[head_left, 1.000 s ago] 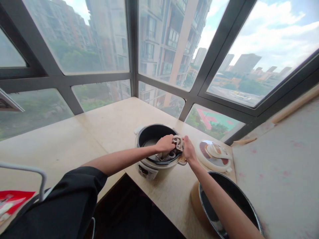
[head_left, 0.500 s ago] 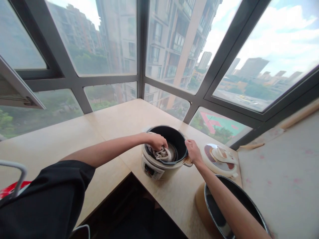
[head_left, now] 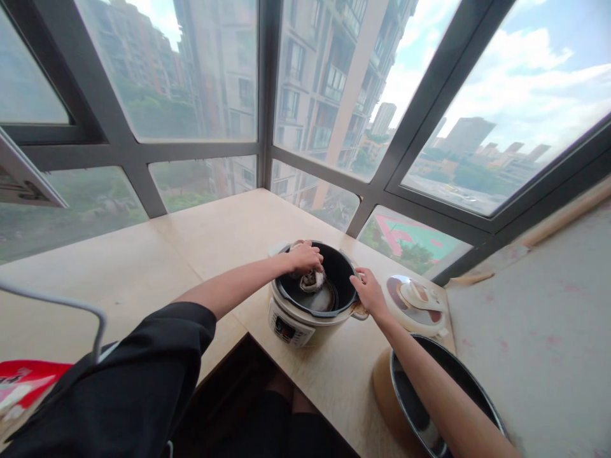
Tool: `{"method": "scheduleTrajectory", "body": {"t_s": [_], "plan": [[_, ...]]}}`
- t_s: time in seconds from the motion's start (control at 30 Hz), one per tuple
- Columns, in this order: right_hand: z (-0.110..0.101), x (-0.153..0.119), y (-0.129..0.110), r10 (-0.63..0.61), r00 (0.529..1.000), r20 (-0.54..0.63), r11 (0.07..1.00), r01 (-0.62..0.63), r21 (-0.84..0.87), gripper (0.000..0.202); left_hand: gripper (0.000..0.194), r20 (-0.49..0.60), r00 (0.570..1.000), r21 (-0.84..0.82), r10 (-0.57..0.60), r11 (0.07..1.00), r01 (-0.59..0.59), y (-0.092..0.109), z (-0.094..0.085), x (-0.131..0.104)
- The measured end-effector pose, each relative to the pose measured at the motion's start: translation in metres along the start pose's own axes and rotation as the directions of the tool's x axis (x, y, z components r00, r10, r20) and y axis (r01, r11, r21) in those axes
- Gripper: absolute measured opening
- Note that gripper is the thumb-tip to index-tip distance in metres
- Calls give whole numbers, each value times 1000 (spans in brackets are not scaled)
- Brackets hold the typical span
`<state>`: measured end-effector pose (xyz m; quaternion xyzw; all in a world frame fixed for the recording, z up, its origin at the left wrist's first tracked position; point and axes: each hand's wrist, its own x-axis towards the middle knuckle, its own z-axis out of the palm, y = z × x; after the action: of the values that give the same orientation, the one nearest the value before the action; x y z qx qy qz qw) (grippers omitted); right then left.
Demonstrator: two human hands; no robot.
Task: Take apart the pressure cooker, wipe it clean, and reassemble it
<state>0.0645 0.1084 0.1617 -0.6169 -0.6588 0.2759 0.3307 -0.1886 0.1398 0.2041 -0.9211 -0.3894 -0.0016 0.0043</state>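
A white electric pressure cooker (head_left: pixel 292 323) with a dark control panel stands lidless on the counter, its dark inside showing. My left hand (head_left: pixel 306 257) is closed on a bunched, soiled cloth (head_left: pixel 312 280) at the inner left wall of the cooker. Part of the cloth is hidden under the fingers. At the opposite side, my right hand (head_left: pixel 368 291) grips the cooker's rim, thumb and fingers over the edge above the side handle. Close by that hand lies the white and brown cooker lid (head_left: pixel 416 304).
A large pot (head_left: pixel 389 401) with a dark inside stands at the lower right, under my right forearm. Windows (head_left: pixel 315 95) border the beige counter (head_left: pixel 191 254). A red packet (head_left: pixel 33 381) and a white curved bar (head_left: pixel 62 296) are at the left.
My left hand has moved the cloth up and back along the cooker's inner wall, showing more of its bottom. My right hand stays at the rim. The view has shifted slightly.
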Motion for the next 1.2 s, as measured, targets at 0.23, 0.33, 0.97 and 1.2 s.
{"method": "scheduleTrajectory", "body": {"t_s": [0.23, 0.33, 0.97, 1.2], "plan": [[-2, 1, 1, -6, 1000, 9, 1000, 6, -6, 45, 45, 100, 994, -13, -52, 998, 53, 18, 11, 18], [-3, 1, -1, -10, 1000, 6, 1000, 10, -26, 44, 50, 66, 995, -21, -73, 997, 75, 17, -2, 7], [-3, 0, -2, -23, 999, -48, 998, 20, -54, 37, 43, -208, 476, -331, -854, 520, 788, -44, -32, -78], [-5, -1, -7, 8, 998, -58, 998, -12, -64, 37, 47, -220, 335, -414, -916, 399, 818, -19, -12, -104]]}}
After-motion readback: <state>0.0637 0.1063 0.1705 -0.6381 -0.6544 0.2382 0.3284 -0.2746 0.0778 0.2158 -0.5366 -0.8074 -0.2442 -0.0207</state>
